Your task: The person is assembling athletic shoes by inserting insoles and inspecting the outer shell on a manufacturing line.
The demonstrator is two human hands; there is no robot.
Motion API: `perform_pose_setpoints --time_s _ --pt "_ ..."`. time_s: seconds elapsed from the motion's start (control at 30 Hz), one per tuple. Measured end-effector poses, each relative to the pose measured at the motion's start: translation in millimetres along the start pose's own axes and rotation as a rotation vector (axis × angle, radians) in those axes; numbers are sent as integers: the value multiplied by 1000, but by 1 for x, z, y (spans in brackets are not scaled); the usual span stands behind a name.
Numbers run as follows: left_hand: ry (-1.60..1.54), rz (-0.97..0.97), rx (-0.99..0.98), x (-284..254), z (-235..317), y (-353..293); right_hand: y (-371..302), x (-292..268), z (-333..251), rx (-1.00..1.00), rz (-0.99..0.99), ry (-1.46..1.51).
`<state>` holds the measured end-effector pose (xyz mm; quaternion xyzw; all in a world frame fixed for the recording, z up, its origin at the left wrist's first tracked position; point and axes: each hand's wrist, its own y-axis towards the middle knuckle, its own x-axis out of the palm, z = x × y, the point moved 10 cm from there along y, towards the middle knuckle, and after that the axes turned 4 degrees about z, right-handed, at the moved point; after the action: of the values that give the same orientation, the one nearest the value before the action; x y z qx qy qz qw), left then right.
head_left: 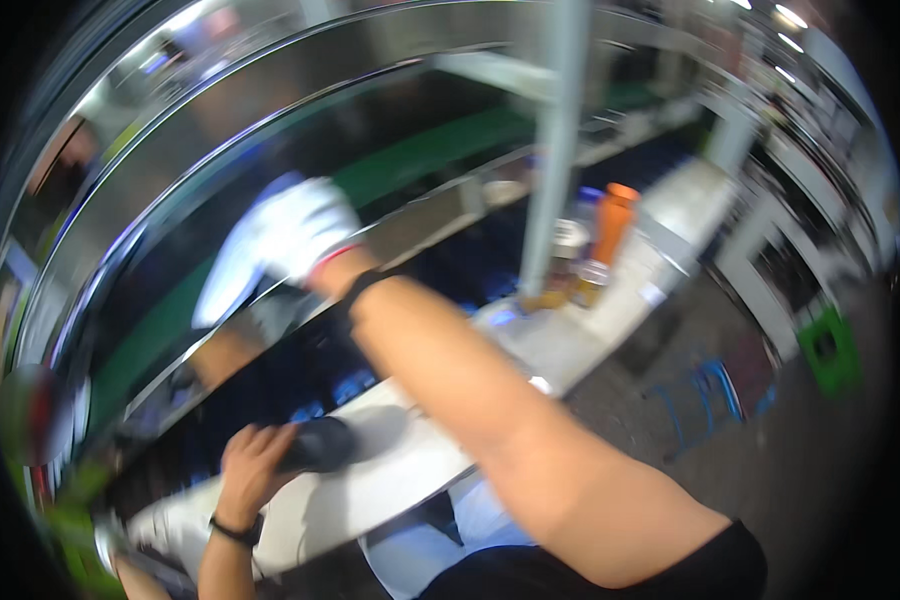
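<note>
My right hand [315,228], in a white glove with a red cuff edge, is stretched out over a dark conveyor with a green belt [425,150]. Its fingers are closed on a long, flat white piece [232,268] that hangs down to the left; motion blurs it. My bare left hand [253,465], lower down with a black band at the wrist, grips a dark rounded object [320,444]. That object is held over the white ledge [400,465], and its kind is not clear.
A grey upright post [553,170] stands right of my right arm. Beside it on the ledge are an orange bottle [613,222] and several containers. A blue-framed stool [705,400] and a green crate [828,348] stand on the floor at right. Another person's forearm [138,578] shows at lower left.
</note>
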<state>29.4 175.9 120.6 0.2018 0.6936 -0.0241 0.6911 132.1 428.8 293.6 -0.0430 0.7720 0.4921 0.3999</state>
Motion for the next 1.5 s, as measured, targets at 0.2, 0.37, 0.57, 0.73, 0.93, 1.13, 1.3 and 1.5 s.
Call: perform_pose_setpoints --time_s 0.2,0.37,0.57,0.73,0.93,1.13,1.3,1.5 --pt "89 -22 229 69 116 -4 -13 11 61 47 78 -96" --pt "-186 -74 -25 104 167 -51 -12 12 37 58 29 -83" --pt "-178 223 -1 125 157 -39 -17 8 43 76 49 -103" --pt "-272 565 223 58 132 -12 -13 9 43 73 30 -91" --pt "-794 1187 -300 -21 71 -43 -23 6 39 65 35 -57" --pt "-1006 1054 -166 -7 113 -63 -43 6 -5 -155 -286 275" --pt "-559 818 -216 -49 135 -34 -54 8 10 -222 -164 135" --pt "-505 879 -223 -44 149 -57 -117 -41 18 -181 165 397"
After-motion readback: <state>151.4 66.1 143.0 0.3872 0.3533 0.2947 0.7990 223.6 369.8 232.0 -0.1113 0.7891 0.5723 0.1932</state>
